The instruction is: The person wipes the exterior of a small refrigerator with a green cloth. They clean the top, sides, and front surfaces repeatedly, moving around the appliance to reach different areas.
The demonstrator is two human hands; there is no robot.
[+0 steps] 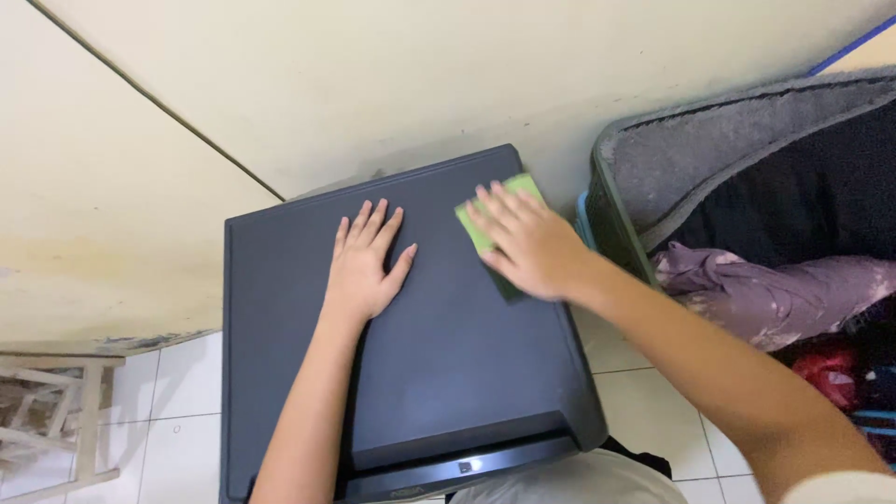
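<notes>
**A:** Nearest me, my left hand (366, 266) lies flat, fingers spread, steadying the dark grey appliance top (448, 373).

**B:** And the right?

**A:** My right hand (527, 247) presses flat on a green cloth (481, 229) near the top's far right corner. I judge I'm mid-wipe; the next stroke needs even pressure across the panel.

**B:** Anything unclear?

**A:** Most of the cloth is under my palm. Beyond, an open bag (653, 159) with purple fabric (765, 294) is cut off.

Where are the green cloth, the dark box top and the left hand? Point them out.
green cloth (476, 230): head view, on its left edge beside the fingers.
dark box top (448, 364): head view, on its bare middle.
left hand (366, 271): head view, on its back.
</notes>
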